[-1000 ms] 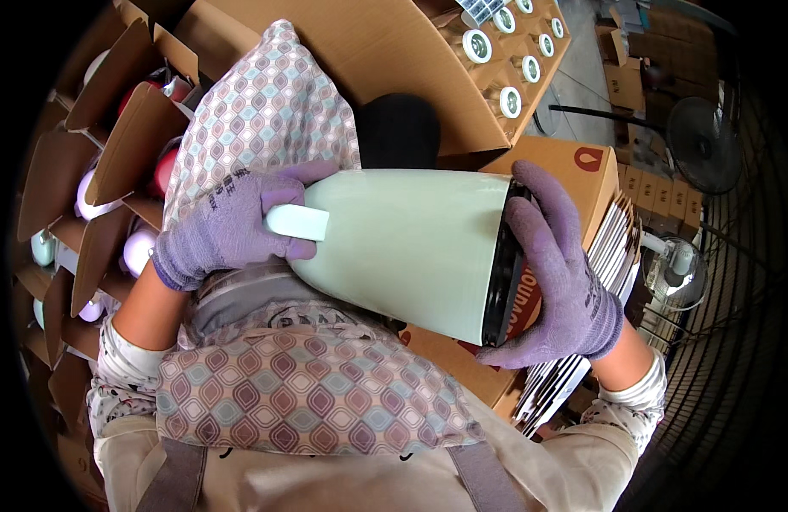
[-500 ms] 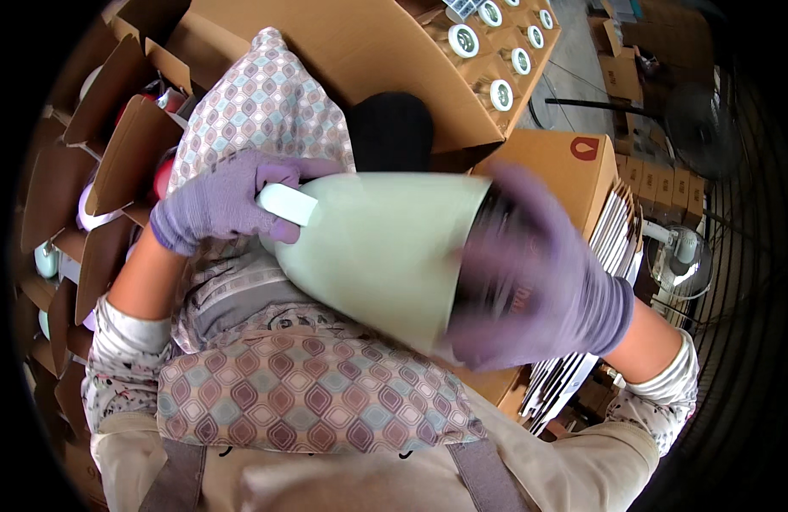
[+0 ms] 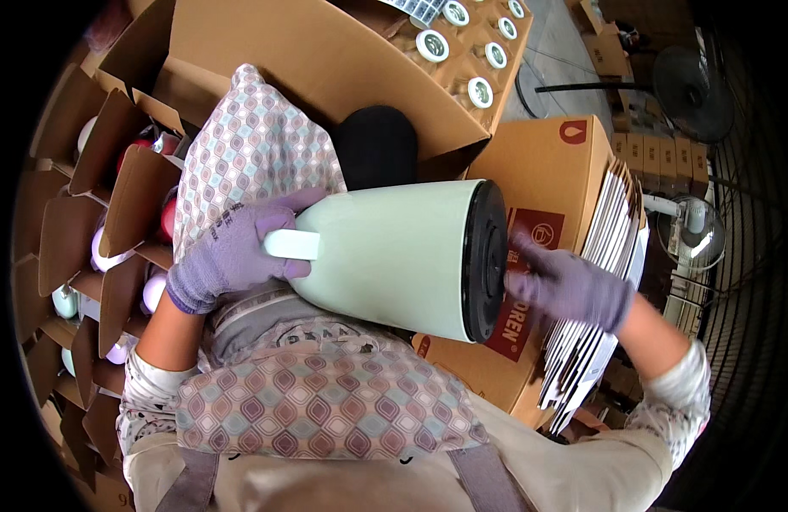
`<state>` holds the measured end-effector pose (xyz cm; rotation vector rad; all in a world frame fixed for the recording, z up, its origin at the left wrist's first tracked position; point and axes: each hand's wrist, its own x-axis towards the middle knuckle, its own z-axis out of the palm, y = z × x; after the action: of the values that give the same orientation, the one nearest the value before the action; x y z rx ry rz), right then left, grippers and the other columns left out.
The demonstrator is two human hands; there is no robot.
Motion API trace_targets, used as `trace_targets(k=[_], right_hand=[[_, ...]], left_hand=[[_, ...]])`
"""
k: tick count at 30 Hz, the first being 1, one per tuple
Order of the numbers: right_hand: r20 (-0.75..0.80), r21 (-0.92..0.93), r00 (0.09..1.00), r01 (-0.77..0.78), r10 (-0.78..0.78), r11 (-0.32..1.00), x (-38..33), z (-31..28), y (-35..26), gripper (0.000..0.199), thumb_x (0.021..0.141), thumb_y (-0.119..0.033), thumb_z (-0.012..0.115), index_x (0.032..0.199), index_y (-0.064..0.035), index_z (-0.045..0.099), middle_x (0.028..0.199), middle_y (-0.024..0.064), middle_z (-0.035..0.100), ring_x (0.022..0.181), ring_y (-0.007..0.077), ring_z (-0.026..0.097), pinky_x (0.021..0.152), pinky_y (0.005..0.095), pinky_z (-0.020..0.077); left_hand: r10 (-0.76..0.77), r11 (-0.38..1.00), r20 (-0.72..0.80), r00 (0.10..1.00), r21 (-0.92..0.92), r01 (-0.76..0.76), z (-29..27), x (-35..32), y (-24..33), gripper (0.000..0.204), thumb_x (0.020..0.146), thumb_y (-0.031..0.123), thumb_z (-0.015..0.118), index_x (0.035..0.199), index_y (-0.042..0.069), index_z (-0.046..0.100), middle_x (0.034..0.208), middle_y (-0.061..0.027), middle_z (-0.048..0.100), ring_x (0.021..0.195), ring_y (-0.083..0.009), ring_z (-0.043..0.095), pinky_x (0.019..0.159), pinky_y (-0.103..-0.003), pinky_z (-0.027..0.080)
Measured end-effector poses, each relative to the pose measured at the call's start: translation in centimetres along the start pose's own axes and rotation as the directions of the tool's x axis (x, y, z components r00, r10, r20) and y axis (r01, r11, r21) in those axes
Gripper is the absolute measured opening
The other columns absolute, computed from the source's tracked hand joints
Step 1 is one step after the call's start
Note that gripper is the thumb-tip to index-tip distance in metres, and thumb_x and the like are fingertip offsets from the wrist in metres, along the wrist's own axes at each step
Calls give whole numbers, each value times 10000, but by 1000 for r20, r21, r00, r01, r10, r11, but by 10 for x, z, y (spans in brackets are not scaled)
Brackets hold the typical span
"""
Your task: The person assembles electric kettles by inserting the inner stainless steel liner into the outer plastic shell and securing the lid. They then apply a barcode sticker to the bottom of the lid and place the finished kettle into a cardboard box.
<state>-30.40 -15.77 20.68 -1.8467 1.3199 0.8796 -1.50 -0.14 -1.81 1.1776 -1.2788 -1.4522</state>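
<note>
A pale green tapered vacuum jug (image 3: 394,256) lies on its side above my lap, its wide end with the black base (image 3: 486,260) toward the right. Gloved in light purple, my left hand (image 3: 240,247) is shut on its narrow end, beside a short pale tab (image 3: 292,244), perhaps the spout or handle. My right hand (image 3: 573,286), in a matching glove, is a little to the right of the black base. Its fingers are apart and partly blurred, and nothing shows in them.
Cardboard compartments (image 3: 112,213) with coloured jugs stand at left. An open carton (image 3: 325,60) holds several glass liners with white rims at the top. Flat sheets (image 3: 594,282) lean against a closed carton (image 3: 530,162) at right, before fans (image 3: 692,90).
My right hand has come off the wide end and moved right, leaving the black base in plain sight. The jug has turned slightly, nearer to level; my left hand keeps its hold.
</note>
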Motion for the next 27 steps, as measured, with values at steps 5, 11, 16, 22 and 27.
trace_targets(k=[5, 11, 16, 22, 27], right_hand=[[-129, -531, 580, 645, -804, 550, 13, 2, -51, 723, 818, -509, 665, 1354, -84, 430, 1385, 328, 400, 1215, 489, 481, 1017, 562, 394], [-165, 17, 923, 354, -347, 935, 26, -16, -54, 765, 846, -646, 501, 1348, -72, 447, 1243, 264, 514, 1046, 428, 583, 941, 515, 461], [-206, -568, 142, 788, -968, 237, 46, 28, -35, 722, 795, -638, 595, 1311, -138, 524, 1370, 179, 470, 1288, 463, 397, 1037, 632, 313], [-545, 569, 835, 300, 79, 765, 110, 53, -9, 656, 793, -512, 631, 1284, -94, 512, 1299, 221, 488, 1271, 452, 426, 1034, 511, 387], [-408, -478, 130, 813, -904, 333, 60, 32, -29, 517, 766, -425, 589, 1166, -99, 603, 1343, 217, 485, 1251, 451, 418, 1029, 513, 347]], left_hand=[[75, 992, 1, 997, -104, -75, 0, 1, 1, 370, 721, 280, 826, 783, -14, 611, 1377, -185, 542, 1151, -239, 578, 967, -340, 430], [102, 982, 60, 993, 154, -110, 6, -6, 3, 353, 742, 291, 810, 807, -14, 645, 1391, -217, 507, 1225, -337, 544, 1023, -399, 417], [345, 928, 93, 934, 113, -354, -8, 3, 10, 333, 696, 190, 847, 918, -3, 690, 1371, -221, 511, 1291, -367, 483, 1084, -420, 355], [440, 828, -122, 889, 439, -350, 44, 7, 17, 391, 725, 202, 814, 924, -57, 599, 1353, -228, 505, 1274, -385, 478, 1076, -424, 373], [334, 915, 195, 922, 169, -367, -12, 11, 9, 340, 723, 192, 804, 874, -59, 629, 1336, -241, 527, 1205, -346, 552, 1027, -392, 418]])
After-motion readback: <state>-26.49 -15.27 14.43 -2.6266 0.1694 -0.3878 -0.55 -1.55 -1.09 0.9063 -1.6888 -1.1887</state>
